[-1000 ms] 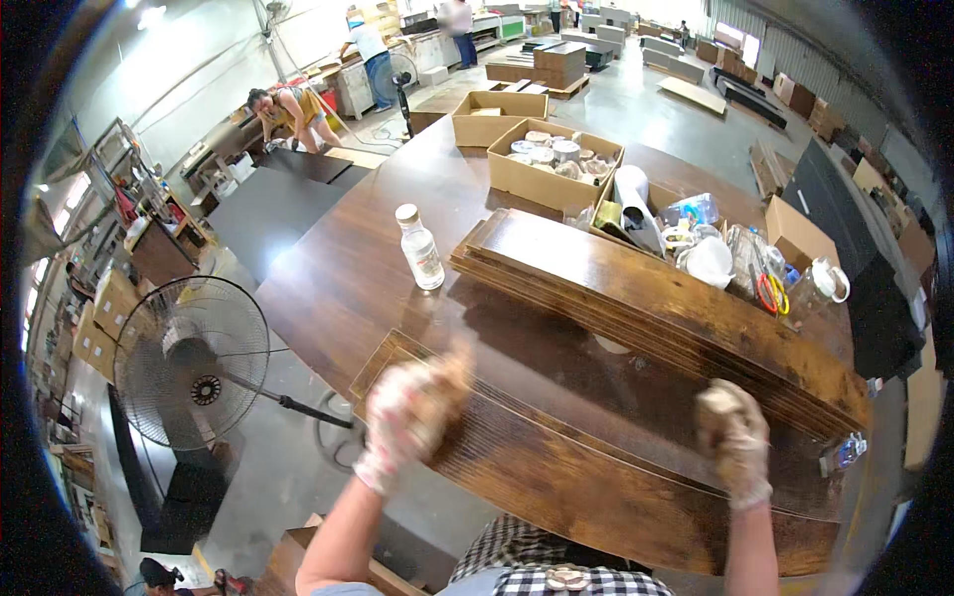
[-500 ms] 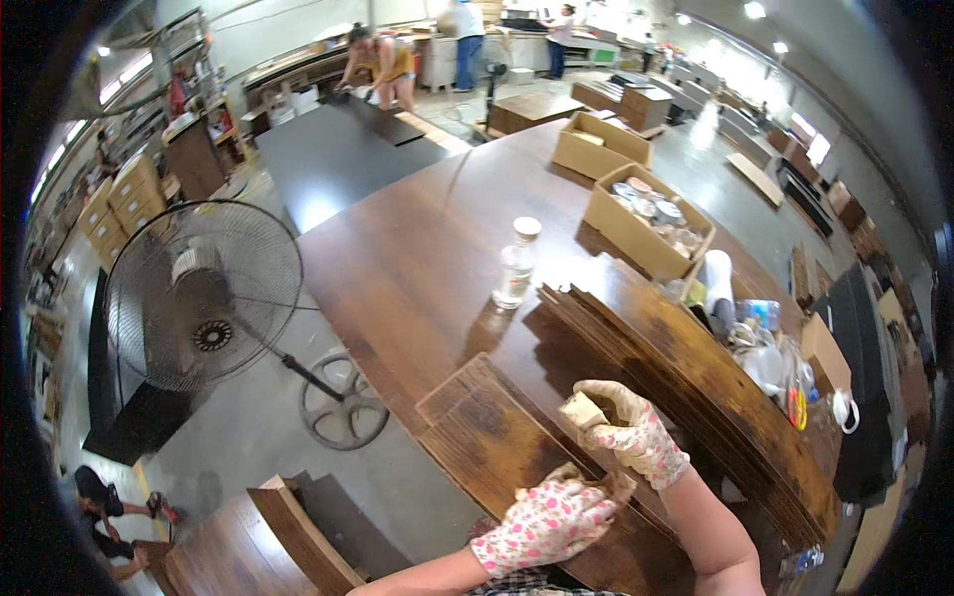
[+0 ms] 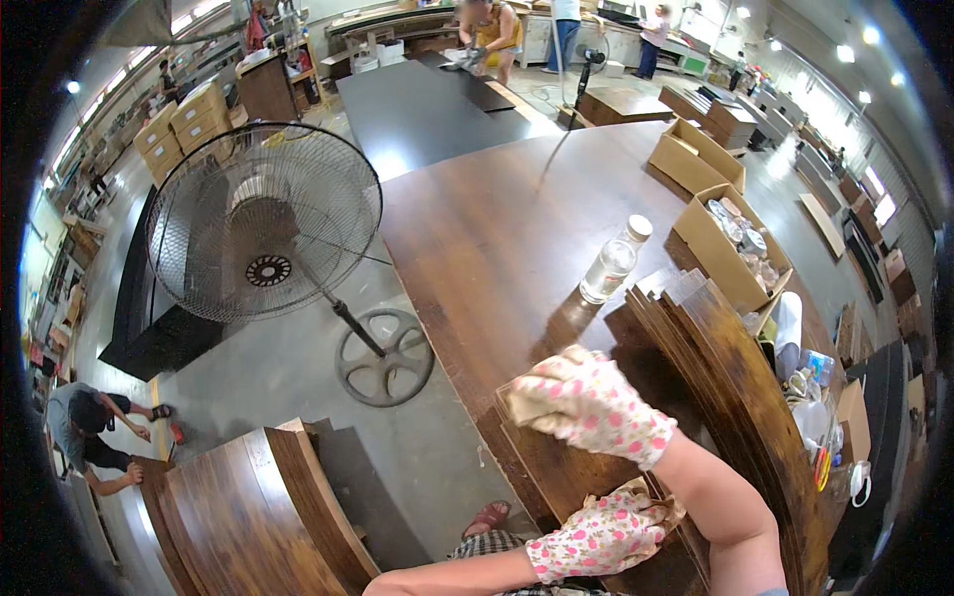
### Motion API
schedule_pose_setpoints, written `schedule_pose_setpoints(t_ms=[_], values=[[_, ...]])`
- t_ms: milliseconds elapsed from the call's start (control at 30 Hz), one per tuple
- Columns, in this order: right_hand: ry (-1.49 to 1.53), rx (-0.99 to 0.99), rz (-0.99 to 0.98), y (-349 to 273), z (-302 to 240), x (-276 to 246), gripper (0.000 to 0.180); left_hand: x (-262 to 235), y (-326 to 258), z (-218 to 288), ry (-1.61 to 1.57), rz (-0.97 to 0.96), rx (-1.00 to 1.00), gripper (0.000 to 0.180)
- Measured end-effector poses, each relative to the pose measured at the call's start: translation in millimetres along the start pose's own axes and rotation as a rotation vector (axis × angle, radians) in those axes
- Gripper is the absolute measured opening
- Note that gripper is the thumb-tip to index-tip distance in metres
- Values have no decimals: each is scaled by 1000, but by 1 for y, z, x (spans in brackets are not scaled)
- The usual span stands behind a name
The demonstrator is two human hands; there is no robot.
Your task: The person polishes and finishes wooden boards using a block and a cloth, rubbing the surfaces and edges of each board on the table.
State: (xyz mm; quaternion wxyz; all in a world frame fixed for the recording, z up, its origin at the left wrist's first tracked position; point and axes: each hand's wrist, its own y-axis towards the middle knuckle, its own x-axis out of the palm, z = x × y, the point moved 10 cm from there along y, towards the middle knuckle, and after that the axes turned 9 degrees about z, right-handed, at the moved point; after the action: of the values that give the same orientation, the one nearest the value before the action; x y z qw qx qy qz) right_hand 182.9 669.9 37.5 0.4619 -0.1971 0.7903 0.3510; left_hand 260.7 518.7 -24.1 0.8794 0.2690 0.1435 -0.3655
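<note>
Both my hands wear white gloves with pink flowers. My right hand (image 3: 588, 402) reaches across to the end of a dark brown wooden plank (image 3: 545, 475) and grips a tan pad (image 3: 519, 399) pressed on its top. My left hand (image 3: 598, 534) rests nearer my body on the same plank, closed on a crumpled tan cloth (image 3: 651, 500). The plank lies at the near edge of the big brown table (image 3: 487, 238). A stack of similar dark planks (image 3: 740, 387) lies just to the right of my hands.
A clear water bottle (image 3: 613, 263) stands on the table beyond the planks, with open cardboard boxes (image 3: 730, 243) further right. A large floor fan (image 3: 263, 223) stands left of the table. Curved wooden boards (image 3: 248, 507) are stacked lower left. A person crouches (image 3: 94, 427) at far left; others work behind.
My view has swung left toward the fan and floor. My hands, a plank's length apart a second ago, have come together at one end of the plank.
</note>
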Motion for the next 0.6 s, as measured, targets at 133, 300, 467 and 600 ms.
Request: schedule_pose_setpoints(t_ms=[133, 300, 467, 600], values=[[101, -2, 4, 2, -6, 3, 45, -9, 1, 12, 66, 130, 133, 40], [-12, 38, -30, -1, 3, 0, 35, -12, 12, 21, -12, 1, 180, 44], [-193, 140, -5, -13, 38, -21, 41, 3, 13, 6, -2, -205, -17, 50], [80, 20, -17, 7, -15, 1, 42, -14, -7, 17, 84, 433, 302, 51]])
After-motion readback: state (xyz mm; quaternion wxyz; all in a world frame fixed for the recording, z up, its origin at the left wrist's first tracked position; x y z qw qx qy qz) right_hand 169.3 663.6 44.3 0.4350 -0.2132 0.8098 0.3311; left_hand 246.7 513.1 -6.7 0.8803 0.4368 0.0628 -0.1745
